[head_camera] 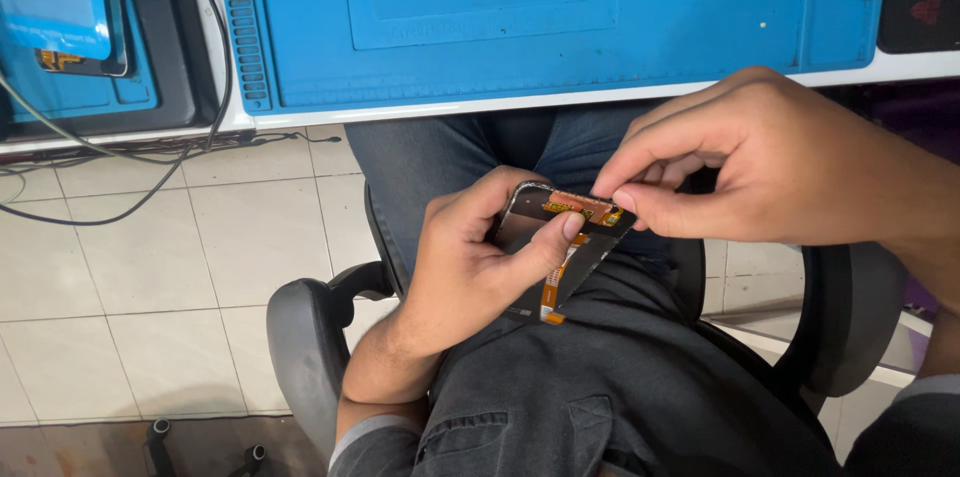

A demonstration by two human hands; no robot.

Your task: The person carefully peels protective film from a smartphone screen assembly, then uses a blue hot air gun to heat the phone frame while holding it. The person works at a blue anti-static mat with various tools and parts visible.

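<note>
Phone screen panel [560, 237] held over lap, clamped in left hand [470, 267], thumb across its top. Right hand [770, 162] pinches orange flex strip [580, 205] at panel's upper edge. Risk: hard pull tears ribbon; loose grip drops panel past chair [310, 337].

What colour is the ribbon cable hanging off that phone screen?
Orange flex ribbon cable, seen in the head view.
</note>
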